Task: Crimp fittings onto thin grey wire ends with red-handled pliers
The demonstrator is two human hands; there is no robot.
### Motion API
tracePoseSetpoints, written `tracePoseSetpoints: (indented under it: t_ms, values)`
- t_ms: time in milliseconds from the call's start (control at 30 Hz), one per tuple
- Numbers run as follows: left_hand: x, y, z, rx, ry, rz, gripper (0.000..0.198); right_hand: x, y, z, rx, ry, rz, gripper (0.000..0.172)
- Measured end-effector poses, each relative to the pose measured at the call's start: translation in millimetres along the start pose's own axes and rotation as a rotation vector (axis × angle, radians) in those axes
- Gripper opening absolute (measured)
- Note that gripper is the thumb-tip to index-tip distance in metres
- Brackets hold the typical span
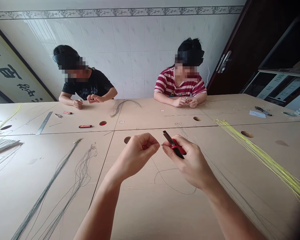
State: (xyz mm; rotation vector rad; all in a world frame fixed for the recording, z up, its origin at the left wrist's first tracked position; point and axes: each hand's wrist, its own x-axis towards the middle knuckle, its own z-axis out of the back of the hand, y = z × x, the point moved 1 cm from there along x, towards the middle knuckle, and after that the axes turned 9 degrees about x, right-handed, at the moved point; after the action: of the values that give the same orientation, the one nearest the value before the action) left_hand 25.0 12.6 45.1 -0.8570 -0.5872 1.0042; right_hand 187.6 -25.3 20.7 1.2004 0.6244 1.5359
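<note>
Thin wire (161, 145) spans between left fingers (153, 148) and right fingers (169, 152).

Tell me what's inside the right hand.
The right hand holds a hand tool with red-and-black handles; its dark metal head sticks out in view. The hand covers part of the handles, so whether anything else lies in the palm cannot be seen.

Workshop: pliers (174, 143), wire bundles (262, 157)
</note>
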Motion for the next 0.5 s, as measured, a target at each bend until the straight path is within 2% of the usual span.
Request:
tracePoseSetpoints:
  t_ms: [500]
  values:
    - [0.0, 3.6, 0.4, -0.116, 0.019, 0.018, 0.011, -0.8, 7.2, 0.1, 0.015, 0.035, 0.045, 0.017]
